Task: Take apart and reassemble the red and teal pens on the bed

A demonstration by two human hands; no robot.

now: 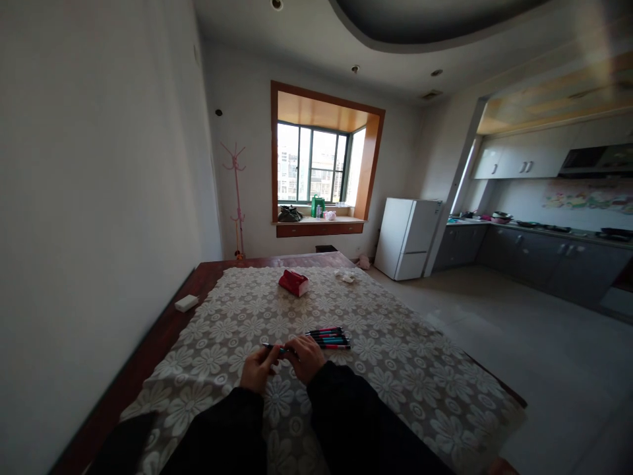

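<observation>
Both my hands hold one dark pen with a blue-green part (281,350) over the tablecloth. My left hand (257,369) pinches it near its left end, whose dark tip pokes out past the fingers. Around the right portion of the pen, the fingers of my right hand (305,358) are closed and hide most of that end. Just beyond my right hand lies a row of several pens (329,338) with black, pink and blue barrels, side by side on the cloth.
A floral tablecloth (247,316) covers the dark red table (148,346). Farther back lie a red tissue pack (293,282) and crumpled white tissue (347,278). A white box-shaped object (186,303) sits at the left edge, near the wall. A white fridge (405,237) stands beyond.
</observation>
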